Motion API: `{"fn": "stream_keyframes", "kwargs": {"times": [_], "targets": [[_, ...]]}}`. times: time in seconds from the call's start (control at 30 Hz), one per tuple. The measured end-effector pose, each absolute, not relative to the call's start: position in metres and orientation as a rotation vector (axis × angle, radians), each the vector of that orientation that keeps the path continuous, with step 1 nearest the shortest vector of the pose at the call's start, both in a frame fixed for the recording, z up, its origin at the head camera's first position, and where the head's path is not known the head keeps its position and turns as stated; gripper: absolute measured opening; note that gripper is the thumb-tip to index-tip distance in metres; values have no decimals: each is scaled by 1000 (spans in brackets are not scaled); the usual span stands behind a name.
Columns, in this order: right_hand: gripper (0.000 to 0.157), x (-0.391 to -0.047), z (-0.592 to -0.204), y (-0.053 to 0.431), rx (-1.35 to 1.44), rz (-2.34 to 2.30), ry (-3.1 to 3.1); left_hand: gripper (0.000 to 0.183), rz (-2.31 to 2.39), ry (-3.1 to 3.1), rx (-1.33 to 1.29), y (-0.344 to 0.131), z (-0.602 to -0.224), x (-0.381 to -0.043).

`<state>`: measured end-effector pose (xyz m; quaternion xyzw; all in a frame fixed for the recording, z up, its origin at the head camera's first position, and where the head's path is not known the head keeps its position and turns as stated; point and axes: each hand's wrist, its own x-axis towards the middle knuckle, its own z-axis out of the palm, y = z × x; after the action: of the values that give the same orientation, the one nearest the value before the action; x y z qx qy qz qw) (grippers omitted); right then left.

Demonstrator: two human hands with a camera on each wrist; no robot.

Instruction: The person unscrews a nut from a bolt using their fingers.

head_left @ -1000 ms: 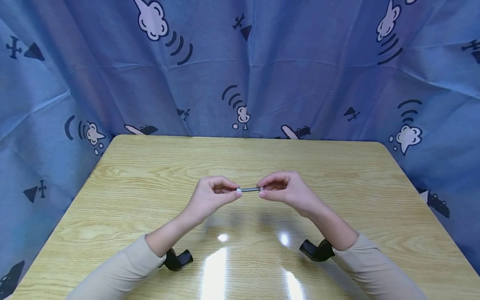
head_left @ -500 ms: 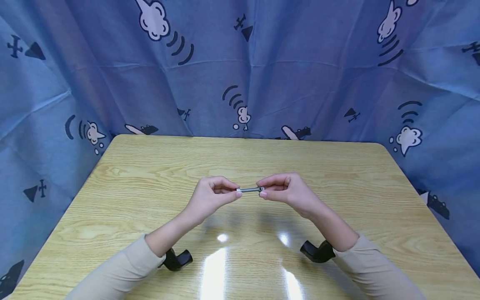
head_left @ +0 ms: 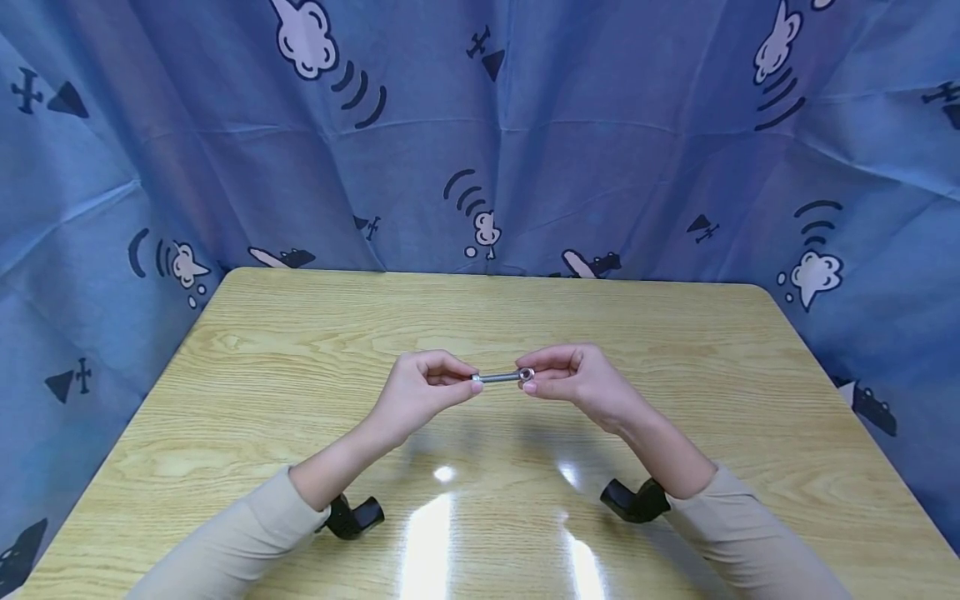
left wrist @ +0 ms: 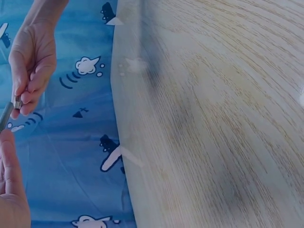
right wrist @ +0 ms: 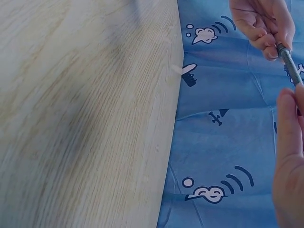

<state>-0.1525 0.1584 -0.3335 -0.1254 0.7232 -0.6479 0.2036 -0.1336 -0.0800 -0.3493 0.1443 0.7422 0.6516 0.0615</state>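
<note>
Above the table, a silver metal bolt lies nearly level between my two hands. My left hand pinches its head end between thumb and fingers. At the other end, my right hand pinches a small metal nut, its hole turned toward the head camera and its edge right at the bolt's tip. The left wrist view shows the nut in the right fingertips, beside the bolt shank. In the right wrist view the bolt runs from the left hand's fingertips toward the right fingers.
A light wood-grain table spreads beneath both hands, with bright light reflections near its front. Behind and beside it hangs a blue patterned curtain. Black wrist cameras, one on the left wrist and one on the right wrist, hang below the sleeves.
The nut has turned from edge-on at the bolt's end to showing its hole toward the head camera. The right fingertips have shifted slightly right; the left hand stays nearly still.
</note>
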Motion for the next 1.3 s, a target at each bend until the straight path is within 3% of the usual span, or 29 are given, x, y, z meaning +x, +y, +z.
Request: {"fn": "stream_keyframes", "kwargs": {"times": [0.33,0.57,0.87,1.3], "targets": [[32,-156,-336,162,-335,-1824,2045,16,1993,2227,443,-82,-352,-136],[41,-158,-341,166,-318,-1823,2063,19,1947,2250,495,-85,-357,-141],[34,-164,-351,173,-293,-1854,2047,17,1922,2332,538,-92,-367,-151],[40,-172,-376,181,-212,-1858,2010,15,1788,2483,679,-97,-395,-167]]}}
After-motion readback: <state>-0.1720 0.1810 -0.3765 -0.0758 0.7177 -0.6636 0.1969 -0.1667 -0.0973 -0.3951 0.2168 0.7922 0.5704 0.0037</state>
